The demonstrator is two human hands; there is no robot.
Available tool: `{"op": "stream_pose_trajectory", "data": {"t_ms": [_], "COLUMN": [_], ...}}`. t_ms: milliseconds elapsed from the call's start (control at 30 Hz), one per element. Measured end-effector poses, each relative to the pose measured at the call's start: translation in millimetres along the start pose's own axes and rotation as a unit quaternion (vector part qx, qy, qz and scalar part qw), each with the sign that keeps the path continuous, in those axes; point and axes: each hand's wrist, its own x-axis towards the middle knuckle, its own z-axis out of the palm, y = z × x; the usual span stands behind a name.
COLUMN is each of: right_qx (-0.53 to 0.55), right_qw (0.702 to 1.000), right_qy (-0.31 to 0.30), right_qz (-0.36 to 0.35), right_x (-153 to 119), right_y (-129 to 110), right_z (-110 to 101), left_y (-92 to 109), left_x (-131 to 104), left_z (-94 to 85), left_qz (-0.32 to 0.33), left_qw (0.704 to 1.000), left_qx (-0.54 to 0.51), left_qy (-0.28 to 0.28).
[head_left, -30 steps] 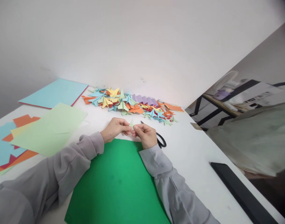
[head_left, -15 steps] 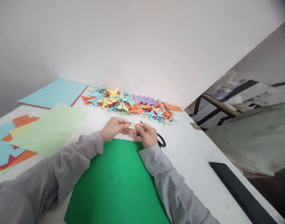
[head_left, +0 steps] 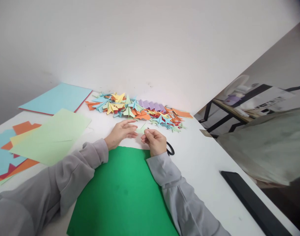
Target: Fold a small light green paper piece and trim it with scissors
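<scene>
A small light green folded paper (head_left: 141, 129) is pinched between the thumb and fingers of my right hand (head_left: 154, 141). Just left of it, my left hand (head_left: 121, 132) has its fingers apart and grips nothing. Both hands are above the far edge of a green sheet (head_left: 125, 193). Behind them, along the wall, lies a heap of small folded paper pieces (head_left: 130, 108) in several colours. The black handle of a tool (head_left: 170, 148) shows beside my right hand; the rest of it is mostly hidden.
Light green sheets (head_left: 58, 134) overlap coloured paper scraps (head_left: 24, 127) at the left. A large light blue sheet (head_left: 58, 97) lies behind them. At the right is a long black object (head_left: 248, 200); a shelf (head_left: 228, 109) stands beyond the table.
My left hand has let go of the light green paper and opened its fingers. The paper stays in my right hand, which has shifted very slightly to the right.
</scene>
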Motion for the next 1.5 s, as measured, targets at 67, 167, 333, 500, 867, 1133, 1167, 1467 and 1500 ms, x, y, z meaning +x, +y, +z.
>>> {"op": "stream_pose_trajectory", "data": {"t_ms": [67, 167, 333, 500, 867, 1133, 1167, 1467, 1500], "right_qx": [-0.001, -0.003, -0.019, -0.056, -0.093, -0.118, -0.142, -0.231, -0.23], "right_qw": [1.0, 0.999, 0.995, 0.989, 0.985, 0.982, 0.979, 0.955, 0.957], "right_qy": [-0.013, -0.046, -0.099, -0.123, -0.129, -0.124, -0.115, -0.08, -0.079], "right_qz": [0.01, 0.014, -0.018, -0.054, -0.065, -0.077, -0.092, -0.168, -0.158], "right_x": [-2, -4, -9, -10, -10, -11, -11, -10, -10], "right_y": [0, -2, -8, -10, -9, -9, -8, -6, -6], "right_z": [2, 3, 4, 5, 5, 5, 4, 1, 1], "left_y": [-2, -6, -8, -8, -3, -6, -6, -6, -6], "left_x": [-1, -1, 1, 1, 0, 2, 2, 3, 3], "left_z": [2.0, 3.8, 2.0, 0.5, 1.3, -0.1, -0.4, -1.8, -1.3], "left_qz": [0.017, 0.039, 0.05, 0.046, 0.086, 0.087, 0.087, 0.087, 0.082], "left_qw": [0.999, 0.995, 0.994, 0.995, 0.991, 0.99, 0.99, 0.982, 0.982], "left_qx": [0.043, 0.086, 0.102, 0.089, 0.099, 0.103, 0.108, 0.16, 0.161], "left_qy": [-0.026, -0.017, 0.006, 0.016, 0.033, 0.03, 0.033, 0.057, 0.06]}}
